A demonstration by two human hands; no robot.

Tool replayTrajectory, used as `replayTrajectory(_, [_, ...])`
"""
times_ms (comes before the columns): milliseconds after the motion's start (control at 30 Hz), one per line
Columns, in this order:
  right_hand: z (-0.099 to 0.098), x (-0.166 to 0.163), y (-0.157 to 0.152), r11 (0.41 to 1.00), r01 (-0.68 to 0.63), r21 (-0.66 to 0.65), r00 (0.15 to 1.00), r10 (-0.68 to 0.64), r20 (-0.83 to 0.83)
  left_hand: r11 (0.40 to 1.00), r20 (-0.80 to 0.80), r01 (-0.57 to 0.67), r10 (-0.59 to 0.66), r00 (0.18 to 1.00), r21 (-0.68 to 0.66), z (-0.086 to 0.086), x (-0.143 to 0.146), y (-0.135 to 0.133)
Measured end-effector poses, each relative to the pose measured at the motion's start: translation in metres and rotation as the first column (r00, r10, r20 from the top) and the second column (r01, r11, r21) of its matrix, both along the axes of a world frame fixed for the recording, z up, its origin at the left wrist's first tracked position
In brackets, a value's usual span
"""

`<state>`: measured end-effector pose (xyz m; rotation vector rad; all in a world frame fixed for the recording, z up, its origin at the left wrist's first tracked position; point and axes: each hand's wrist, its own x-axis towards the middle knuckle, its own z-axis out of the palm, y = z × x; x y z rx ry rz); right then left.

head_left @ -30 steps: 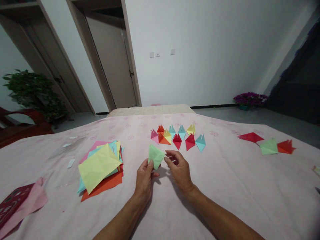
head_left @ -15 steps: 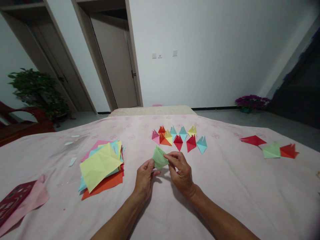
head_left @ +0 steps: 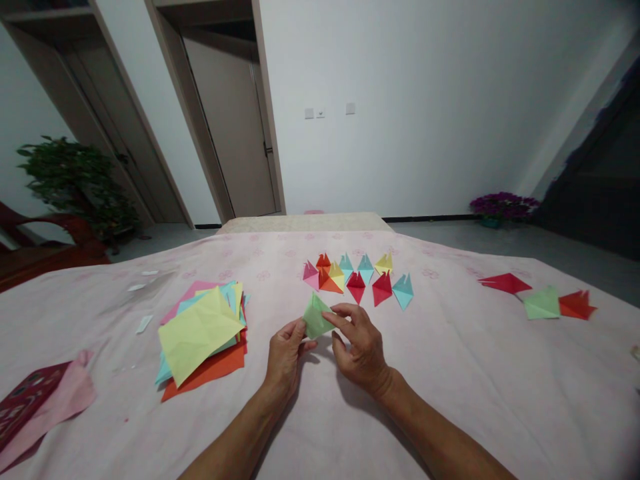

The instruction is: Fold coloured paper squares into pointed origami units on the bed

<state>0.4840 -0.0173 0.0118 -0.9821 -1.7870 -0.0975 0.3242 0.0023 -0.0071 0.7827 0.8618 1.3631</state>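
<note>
A small folded piece of light green paper (head_left: 316, 316), with a pointed top, is held up just above the cloth. At its lower left edge, the thumb and fingers of my left hand (head_left: 287, 352) are closed on it. My right hand (head_left: 361, 347) is at its right side: the forefinger lies against the paper's face, while the thumb is lower down and apart from it. Beyond my hands stand several folded paper birds, among them a red one (head_left: 383, 288), a blue one (head_left: 403, 291) and a pink one (head_left: 311, 274).
Left of my hands lies a stack of coloured paper sheets (head_left: 200, 333). A dark red patterned packet (head_left: 30, 403) rests on pink paper at the far left. To the right are a red folded piece (head_left: 505, 283), a green one (head_left: 543, 304) and an orange one (head_left: 577, 305) on the pink tablecloth (head_left: 450, 373).
My right thumb has come away from the green paper and dropped lower, and the forefinger has slid left across its face. My left hand keeps its hold.
</note>
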Motion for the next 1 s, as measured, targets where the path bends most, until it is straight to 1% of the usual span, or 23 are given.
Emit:
replayTrajectory(133, [0.0,0.001,-0.001,0.999,-0.04,-0.014,0.999,0.04,0.021,1.0,-0.026,-0.012,0.012,1.0,-0.002,-0.002,-0.001,0.002])
replayTrajectory(267, [0.003,-0.001,-0.001,0.992,-0.107,-0.065,0.993,0.103,-0.057,1.0,-0.013,-0.016,0.016,1.0,-0.011,-0.003,-0.002,0.004])
replayTrajectory(433, [0.007,0.001,0.003,0.965,-0.161,-0.207,0.983,0.139,-0.12,0.995,0.071,0.08,-0.075,0.995,-0.067,-0.001,-0.002,0.004])
replayTrajectory(533, [0.013,0.008,0.007,0.954,-0.202,-0.221,0.979,0.194,-0.056,0.985,0.117,0.13,-0.116,0.986,-0.111,-0.001,-0.004,0.005])
replayTrajectory(633, [0.022,0.017,0.011,0.956,-0.235,-0.176,0.962,0.254,0.098,0.976,0.14,0.171,-0.153,0.978,-0.134,-0.002,-0.007,0.009])
replayTrajectory(700, [0.029,0.022,0.012,0.956,-0.243,-0.163,0.944,0.272,0.187,0.97,0.134,0.2,-0.181,0.974,-0.141,-0.004,-0.009,0.012])
replayTrajectory(767, [0.035,0.026,0.013,0.958,-0.236,-0.165,0.934,0.271,0.235,0.963,0.13,0.223,-0.205,0.97,-0.15,-0.006,-0.01,0.014])
replayTrajectory(867, [0.038,0.029,0.014,0.956,-0.225,-0.186,0.936,0.266,0.232,0.952,0.13,0.26,-0.241,0.962,-0.161,-0.007,-0.01,0.014])
replayTrajectory(1000, [0.033,0.03,0.016,0.942,-0.225,-0.247,0.942,0.275,0.19,0.939,0.133,0.296,-0.276,0.952,-0.174,-0.005,-0.01,0.012])
